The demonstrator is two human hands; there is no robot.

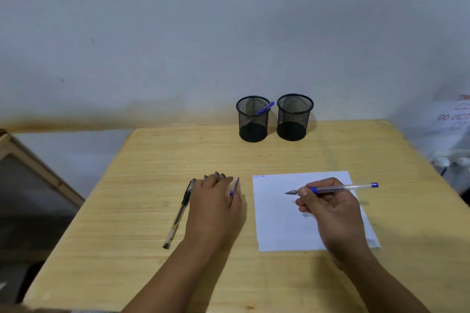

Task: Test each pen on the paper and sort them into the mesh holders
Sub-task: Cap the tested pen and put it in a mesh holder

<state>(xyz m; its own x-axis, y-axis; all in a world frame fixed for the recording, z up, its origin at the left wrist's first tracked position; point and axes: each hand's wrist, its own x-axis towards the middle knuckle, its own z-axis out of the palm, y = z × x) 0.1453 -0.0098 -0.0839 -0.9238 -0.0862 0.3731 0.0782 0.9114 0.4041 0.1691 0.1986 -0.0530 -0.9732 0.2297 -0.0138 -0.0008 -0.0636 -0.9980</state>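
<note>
My right hand (328, 206) grips an uncapped blue pen (343, 188), its tip just above the white paper (279, 223). Small blue scribbles mark the paper's top left corner. My left hand (216, 201) rests palm down on the table, holding a blue pen cap (235, 185) at the thumb side. A black pen (178, 213) lies on the table just left of that hand. Two black mesh holders stand at the table's far edge. The left holder (253, 119) has a blue pen (265, 108) in it. The right holder (293, 117) looks empty.
The wooden table (152, 262) meets a pale wall behind the holders. A framed panel (33, 173) leans on the floor at the left. White objects and a sheet with red writing (455, 114) sit off the table's right side.
</note>
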